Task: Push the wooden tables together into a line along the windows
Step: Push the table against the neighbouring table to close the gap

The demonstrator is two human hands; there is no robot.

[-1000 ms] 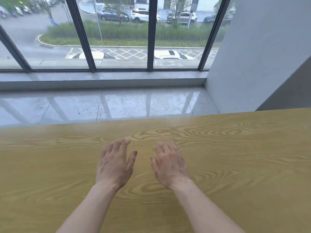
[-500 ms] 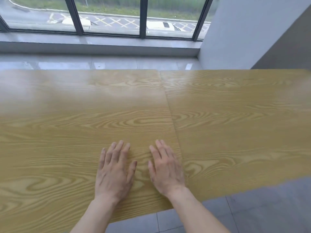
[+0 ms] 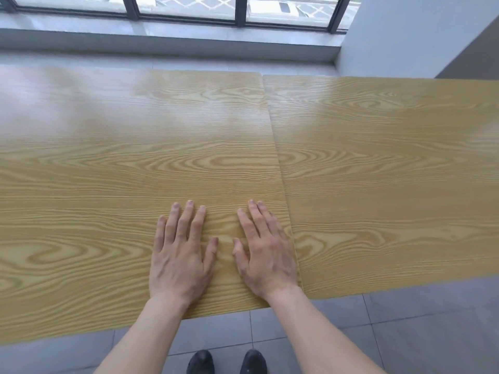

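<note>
Both hands lay flat, fingers straight, gripping nothing: left hand (image 3: pixel 179 255) and right hand (image 3: pixel 266 253) pressed on the left desk (image 3: pixel 108 163), glossy yellow woodgrain laminate. It butted the right desk (image 3: pixel 391 171) along a thin seam, below the windows (image 3: pixel 189 6).

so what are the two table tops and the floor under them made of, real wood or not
Left table top: yellowish wood grain with a smooth, faintly glossy finish that catches window glare; the bold, regular grain suggests printed laminate or veneer, though solid wood cannot be ruled out. Right table top: same look and sheen. Floor: grey square tiles with visible grout lines, probably ceramic or stone.
</note>
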